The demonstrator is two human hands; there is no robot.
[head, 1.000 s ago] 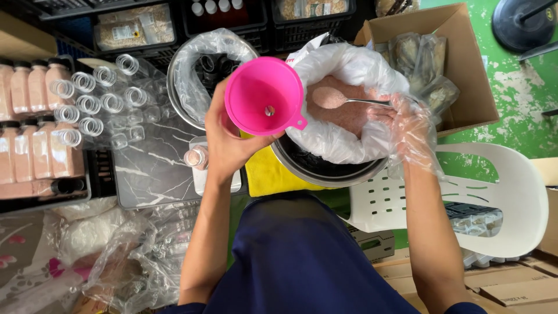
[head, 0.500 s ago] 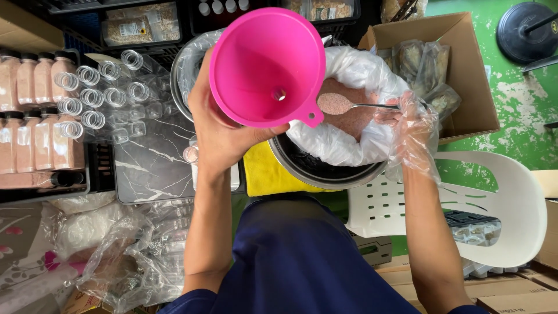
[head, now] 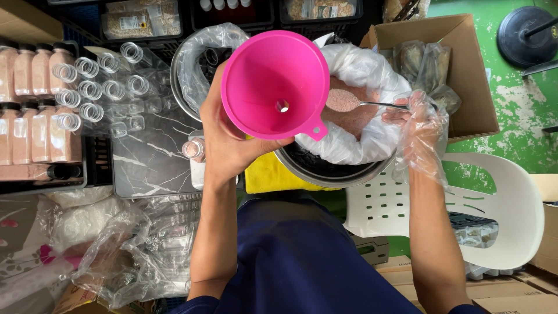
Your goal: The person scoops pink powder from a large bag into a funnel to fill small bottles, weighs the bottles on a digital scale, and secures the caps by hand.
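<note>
I have the bright pink plastic funnel raised high toward the camera, mouth up, hiding whatever sits under its spout. My left hand grips it from below, fingers wrapped around the cone. My right hand, in a loose clear plastic glove, pinches the thin metal handle of a spoon whose bowl is buried in the pink granular salt inside a white plastic bag lining a round steel pot. I judge this as the scooping step: the salt is being loaded, the funnel waiting. The next move calls for seating the spout in a bottle neck, then tipping the spoon level over the funnel's mouth. Left of my hand stand empty clear bottles and filled pink ones.
</note>
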